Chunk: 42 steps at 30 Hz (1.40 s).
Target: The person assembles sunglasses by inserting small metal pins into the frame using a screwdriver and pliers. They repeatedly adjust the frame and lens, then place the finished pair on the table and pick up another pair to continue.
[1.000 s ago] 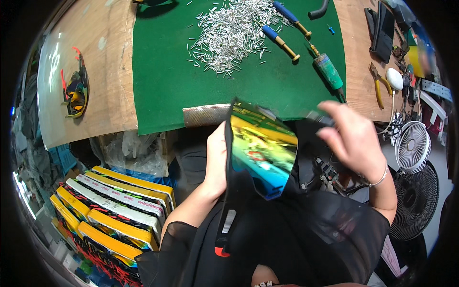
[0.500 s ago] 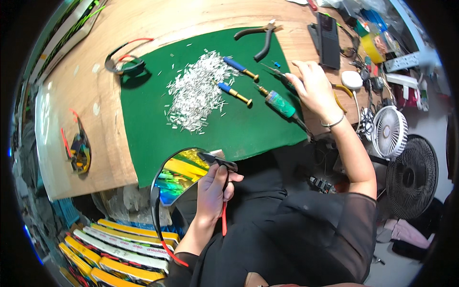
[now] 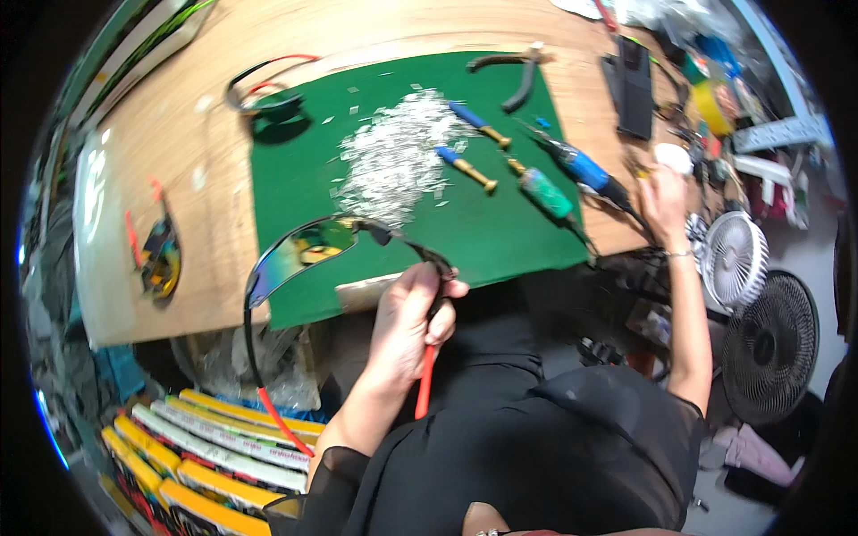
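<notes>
My left hand (image 3: 413,313) is closed round one hinge end of a pair of sunglasses (image 3: 308,250) with a mirrored lens, black frame and red temple tips, held over the front edge of the green mat (image 3: 299,179). At the table's right side, my right hand (image 3: 664,204) has its fingers closed on yellow-handled pliers (image 3: 640,168), mostly hidden and blurred. Just left of it lie a blue-handled pen-like tool (image 3: 583,167) with a cord and a green-handled one (image 3: 545,194).
Small white pieces (image 3: 389,161) are heaped on the mat beside two blue-and-brass screwdrivers (image 3: 466,168). Dark-handled pliers (image 3: 521,85) lie behind. Other sunglasses (image 3: 273,103) (image 3: 161,255) rest leftward. A black phone-like slab (image 3: 635,89) and white fan (image 3: 736,259) are at right.
My right hand has moved right, off the blue-handled tool and onto the yellow-handled pliers. The sunglasses in my left hand have turned and swung a little left and up.
</notes>
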Motion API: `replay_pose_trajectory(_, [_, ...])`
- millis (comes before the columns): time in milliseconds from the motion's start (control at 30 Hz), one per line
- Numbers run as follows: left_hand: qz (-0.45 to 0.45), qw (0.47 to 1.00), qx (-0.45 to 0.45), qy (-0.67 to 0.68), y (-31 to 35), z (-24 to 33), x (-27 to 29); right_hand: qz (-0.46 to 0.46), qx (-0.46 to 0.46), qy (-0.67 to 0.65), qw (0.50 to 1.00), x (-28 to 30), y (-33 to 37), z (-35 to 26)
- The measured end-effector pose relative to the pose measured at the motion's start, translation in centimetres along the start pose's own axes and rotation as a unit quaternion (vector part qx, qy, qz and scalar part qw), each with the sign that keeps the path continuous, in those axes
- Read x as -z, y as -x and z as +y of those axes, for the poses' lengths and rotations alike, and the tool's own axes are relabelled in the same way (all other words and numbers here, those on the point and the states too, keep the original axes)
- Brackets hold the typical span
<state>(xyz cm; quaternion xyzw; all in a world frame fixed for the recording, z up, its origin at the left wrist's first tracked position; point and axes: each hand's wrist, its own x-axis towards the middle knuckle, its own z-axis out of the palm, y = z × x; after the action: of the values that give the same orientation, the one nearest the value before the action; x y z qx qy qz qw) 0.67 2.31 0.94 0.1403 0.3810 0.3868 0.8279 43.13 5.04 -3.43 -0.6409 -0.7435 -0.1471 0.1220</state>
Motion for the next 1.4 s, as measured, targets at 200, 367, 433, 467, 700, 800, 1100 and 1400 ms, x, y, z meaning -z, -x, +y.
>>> replay_pose_trajectory(200, [0.057, 0.994, -0.087, -0.014, 0.7, -0.4, -0.2, 0.022, -0.034, -0.416, 0.908, 8.4, -2.9, -15.7])
replay_pose_trajectory(367, [0.081, 0.992, -0.099, 0.009, 1.0, -1.0, -0.7, -0.086, 0.13, -0.362, 0.919, 7.2, -2.5, -23.3])
replay_pose_trajectory(433, [0.086, 0.991, -0.101, 0.013, 1.1, -1.4, -0.3, -0.092, 0.119, -0.377, 0.914, 6.7, -2.1, -23.8])
replay_pose_trajectory(467, [0.091, 0.991, -0.1, 0.01, 1.0, -1.6, -0.2, -0.094, 0.121, -0.377, 0.914, 6.5, -2.1, -23.9])
replay_pose_trajectory(700, [0.13, 0.985, -0.103, -0.038, 0.2, -2.0, -0.6, -0.111, 0.125, -0.358, 0.919, 6.6, -2.2, -24.2])
replay_pose_trajectory(800, [0.134, 0.985, -0.101, -0.041, 0.0, -2.1, -0.5, -0.12, 0.114, -0.368, 0.915, 6.2, -2.1, -24.4])
replay_pose_trajectory(1100, [0.179, 0.97, -0.162, -0.011, -0.7, -2.5, 1.6, -0.205, -0.01, -0.509, 0.836, 6.5, -0.3, -25.5])
replay_pose_trajectory(1400, [0.155, 0.967, -0.192, -0.069, 1.1, 2.1, 3.3, -0.382, 0.112, -0.342, 0.851, 8.4, 0.7, -20.8])
